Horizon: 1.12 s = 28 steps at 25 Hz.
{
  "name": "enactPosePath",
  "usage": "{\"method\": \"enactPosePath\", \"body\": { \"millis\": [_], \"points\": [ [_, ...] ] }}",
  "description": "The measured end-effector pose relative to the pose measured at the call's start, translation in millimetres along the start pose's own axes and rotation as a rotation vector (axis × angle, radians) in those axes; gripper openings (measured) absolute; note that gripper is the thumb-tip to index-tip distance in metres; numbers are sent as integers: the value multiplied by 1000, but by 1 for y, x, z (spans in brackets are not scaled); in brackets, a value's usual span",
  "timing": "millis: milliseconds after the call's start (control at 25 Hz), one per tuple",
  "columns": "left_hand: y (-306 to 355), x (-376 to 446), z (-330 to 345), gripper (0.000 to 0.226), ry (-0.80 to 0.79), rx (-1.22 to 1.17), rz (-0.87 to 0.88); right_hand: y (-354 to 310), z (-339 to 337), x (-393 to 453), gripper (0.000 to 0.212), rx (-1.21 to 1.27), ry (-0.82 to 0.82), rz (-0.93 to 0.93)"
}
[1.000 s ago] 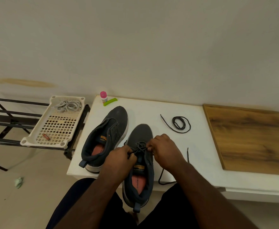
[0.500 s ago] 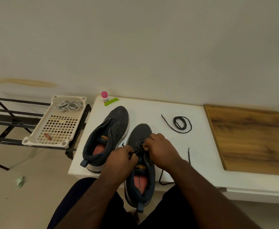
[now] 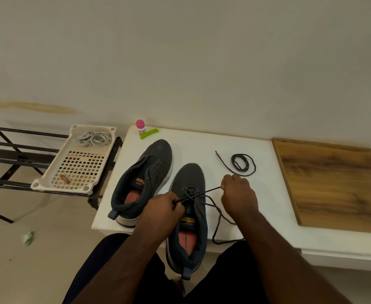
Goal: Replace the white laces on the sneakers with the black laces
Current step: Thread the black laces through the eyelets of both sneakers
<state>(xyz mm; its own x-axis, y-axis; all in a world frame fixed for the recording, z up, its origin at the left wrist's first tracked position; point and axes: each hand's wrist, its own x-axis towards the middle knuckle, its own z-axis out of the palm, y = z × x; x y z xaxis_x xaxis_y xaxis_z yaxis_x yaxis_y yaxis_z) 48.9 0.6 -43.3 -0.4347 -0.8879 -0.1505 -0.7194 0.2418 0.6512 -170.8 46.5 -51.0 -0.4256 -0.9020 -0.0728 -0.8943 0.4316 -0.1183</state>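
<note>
Two dark grey sneakers stand on a white table (image 3: pixel 235 148). The left sneaker (image 3: pixel 145 178) has no lace in its eyelets. The right sneaker (image 3: pixel 190 216) carries a black lace (image 3: pixel 218 212) through its lower eyelets, and its heel hangs over the table's front edge. My left hand (image 3: pixel 162 210) pinches one lace end beside the tongue. To the right of the shoe, my right hand (image 3: pixel 238 195) grips the other end, drawn taut. Slack loops trail to the table's edge. A second black lace (image 3: pixel 242 164) lies coiled behind my right hand. The white laces (image 3: pixel 93 138) lie in a cream tray.
The cream perforated tray (image 3: pixel 55 178) sits on a black metal rack (image 3: pixel 8 150) left of the table. A pink-capped bottle (image 3: pixel 140 126) and a green clip (image 3: pixel 149 133) stand at the table's back left. A wooden board (image 3: pixel 338 183) covers the right side. Crumpled paper (image 3: pixel 27 238) lies on the floor.
My right hand has moved away from the shoe to the right, pulling a length of black lace out taut. My left hand stays at the tongue.
</note>
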Motion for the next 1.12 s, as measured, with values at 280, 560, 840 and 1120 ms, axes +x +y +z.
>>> {"method": "enactPosePath", "body": {
  "millis": [280, 560, 840, 1120],
  "points": [
    [1, -1, 0, 19, 1, -14, 18, -34, -16, 3, 32, 482, -75, -318],
    [1, -2, -1, 20, -18, -17, 16, -50, -11, -3, 18, 103, -180, -463],
    [4, -2, -3, 19, -27, -6, 13, -26, -5, -5, 18, 225, -135, -218],
    [4, -2, -1, 20, -20, 0, 19, -21, -4, -5, 34, 16, -106, -200]
  ]
}}
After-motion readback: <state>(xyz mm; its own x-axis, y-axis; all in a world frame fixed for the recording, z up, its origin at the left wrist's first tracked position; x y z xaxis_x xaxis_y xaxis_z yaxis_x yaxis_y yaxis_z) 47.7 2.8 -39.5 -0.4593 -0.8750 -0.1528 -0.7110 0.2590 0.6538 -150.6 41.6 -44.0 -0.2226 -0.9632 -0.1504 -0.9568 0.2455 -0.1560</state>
